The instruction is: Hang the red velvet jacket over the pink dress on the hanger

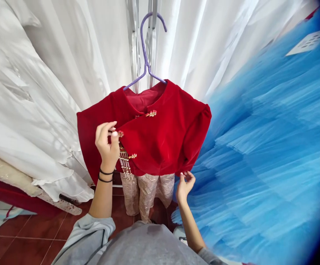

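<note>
On purple hanger (143, 48), red jacket (162, 143): L hand (106, 143) fingers half-curled by bead tassel (125, 160), R hand (185, 186) fingers near-pinched at hem (160, 173), grips unclear; hard tug cd snag tassel.

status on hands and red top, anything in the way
Left hand by side clasp of red top; right hand at its lower edge, grips unclear. Top on purple hanger. Left hand partly covers front; blue fabric beside right hand.

Your cropped red velvety top (160, 147) is hanging off a purple hanger (143, 48), front facing you, beaded tassels (125, 161) dangling.
</note>
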The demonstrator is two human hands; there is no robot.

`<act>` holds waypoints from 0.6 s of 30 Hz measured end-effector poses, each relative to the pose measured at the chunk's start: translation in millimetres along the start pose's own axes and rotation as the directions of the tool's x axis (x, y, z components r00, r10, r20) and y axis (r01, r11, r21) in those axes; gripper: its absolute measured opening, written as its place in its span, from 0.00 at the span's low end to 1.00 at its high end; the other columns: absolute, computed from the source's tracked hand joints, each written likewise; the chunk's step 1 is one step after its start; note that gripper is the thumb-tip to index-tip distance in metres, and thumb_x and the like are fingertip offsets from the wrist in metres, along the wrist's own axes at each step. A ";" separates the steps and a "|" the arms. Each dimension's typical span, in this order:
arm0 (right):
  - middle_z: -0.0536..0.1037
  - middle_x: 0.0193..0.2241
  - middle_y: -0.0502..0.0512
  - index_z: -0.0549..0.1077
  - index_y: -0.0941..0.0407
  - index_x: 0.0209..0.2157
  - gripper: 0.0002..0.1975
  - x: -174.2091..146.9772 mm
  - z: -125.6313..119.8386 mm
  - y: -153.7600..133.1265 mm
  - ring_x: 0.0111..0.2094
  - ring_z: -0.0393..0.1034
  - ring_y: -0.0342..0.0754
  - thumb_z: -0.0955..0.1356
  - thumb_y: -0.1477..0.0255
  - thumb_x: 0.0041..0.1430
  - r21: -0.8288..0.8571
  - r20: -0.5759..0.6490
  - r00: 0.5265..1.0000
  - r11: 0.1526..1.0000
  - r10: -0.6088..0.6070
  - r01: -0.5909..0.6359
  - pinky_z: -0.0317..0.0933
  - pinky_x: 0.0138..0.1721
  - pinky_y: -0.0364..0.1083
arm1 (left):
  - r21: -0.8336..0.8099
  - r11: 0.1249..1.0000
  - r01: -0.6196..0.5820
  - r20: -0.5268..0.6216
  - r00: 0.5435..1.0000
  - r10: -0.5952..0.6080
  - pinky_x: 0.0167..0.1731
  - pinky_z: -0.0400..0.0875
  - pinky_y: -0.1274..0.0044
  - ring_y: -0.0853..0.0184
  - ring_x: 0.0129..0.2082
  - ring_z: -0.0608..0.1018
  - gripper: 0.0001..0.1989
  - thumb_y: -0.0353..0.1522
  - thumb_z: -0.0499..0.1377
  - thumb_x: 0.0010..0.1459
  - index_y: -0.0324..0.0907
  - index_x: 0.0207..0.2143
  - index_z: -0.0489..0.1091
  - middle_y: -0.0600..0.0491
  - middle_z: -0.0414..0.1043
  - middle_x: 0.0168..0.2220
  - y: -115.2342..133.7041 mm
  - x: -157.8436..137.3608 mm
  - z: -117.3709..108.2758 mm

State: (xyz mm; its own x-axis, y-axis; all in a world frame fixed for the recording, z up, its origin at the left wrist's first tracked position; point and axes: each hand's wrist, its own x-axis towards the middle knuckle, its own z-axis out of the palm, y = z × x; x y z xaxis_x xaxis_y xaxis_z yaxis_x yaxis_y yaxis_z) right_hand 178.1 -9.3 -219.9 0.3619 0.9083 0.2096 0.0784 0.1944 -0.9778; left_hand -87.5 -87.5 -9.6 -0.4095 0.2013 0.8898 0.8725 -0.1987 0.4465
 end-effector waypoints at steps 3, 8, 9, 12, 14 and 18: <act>0.67 0.56 0.68 0.62 0.58 0.56 0.30 -0.9 11.4 -56.3 0.58 0.63 0.59 0.67 0.56 0.58 -0.126 -0.103 0.962 0.962 -0.254 0.241 0.59 0.59 0.63 | 0.106 0.994 0.039 -0.135 0.991 -0.025 0.42 0.74 0.69 0.62 0.40 0.77 0.15 0.36 0.48 0.68 0.41 0.39 0.73 0.46 0.73 0.38 -7.1 -26.9 -8.3; 0.43 0.69 0.75 0.42 0.55 0.68 0.54 -1.9 70.8 -151.6 0.70 0.37 0.72 0.72 0.51 0.50 -0.257 0.149 0.726 0.683 -0.671 0.684 0.44 0.63 0.74 | 0.426 0.898 0.107 -0.067 0.994 -0.087 0.51 0.67 0.57 0.46 0.54 0.72 0.31 0.38 0.64 0.54 0.41 0.59 0.63 0.35 0.67 0.54 -10.8 -49.1 11.2; 0.39 0.70 0.74 0.39 0.53 0.69 0.55 0.5 82.2 -158.9 0.70 0.33 0.74 0.72 0.51 0.50 -0.265 0.196 0.703 0.653 -0.684 0.709 0.39 0.63 0.76 | 0.455 0.882 0.125 -0.066 0.992 -0.106 0.50 0.66 0.57 0.44 0.54 0.71 0.35 0.38 0.65 0.53 0.41 0.61 0.61 0.34 0.67 0.55 -12.2 -48.9 16.2; 0.32 0.71 0.71 0.35 0.54 0.70 0.50 23.6 93.8 -156.1 0.71 0.24 0.72 0.68 0.59 0.56 -0.301 0.203 0.719 0.656 -0.665 0.692 0.31 0.62 0.78 | 0.447 0.885 0.127 -0.039 0.992 -0.123 0.45 0.66 0.60 0.50 0.42 0.76 0.28 0.38 0.63 0.56 0.42 0.59 0.65 0.41 0.76 0.45 -21.1 -39.9 14.9; 0.32 0.71 0.73 0.34 0.59 0.71 0.48 56.6 79.5 -147.1 0.72 0.21 0.69 0.64 0.67 0.56 -0.339 0.101 0.715 0.652 -0.691 0.678 0.29 0.63 0.76 | 0.427 0.901 0.078 0.011 0.996 -0.092 0.44 0.66 0.62 0.54 0.38 0.77 0.19 0.35 0.60 0.59 0.43 0.53 0.70 0.45 0.77 0.38 -31.5 -26.4 -4.2; 0.45 0.70 0.69 0.49 0.62 0.71 0.41 148.4 38.5 -160.4 0.73 0.29 0.59 0.61 0.66 0.57 -0.348 -0.196 0.529 0.563 -0.826 0.750 0.33 0.68 0.66 | 0.395 0.915 0.081 -0.160 0.987 -0.018 0.48 0.66 0.60 0.53 0.45 0.76 0.15 0.29 0.56 0.58 0.43 0.45 0.77 0.44 0.75 0.41 -59.6 24.0 -58.7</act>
State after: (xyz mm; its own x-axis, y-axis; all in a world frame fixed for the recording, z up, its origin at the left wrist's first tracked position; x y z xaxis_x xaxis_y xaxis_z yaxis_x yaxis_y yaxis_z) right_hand 183.4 108.5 -31.9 0.3088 0.2477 0.9183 0.6385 0.6616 -0.3932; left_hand -165.0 -127.0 -9.3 -0.4628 0.0494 0.8851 0.8706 0.2133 0.4433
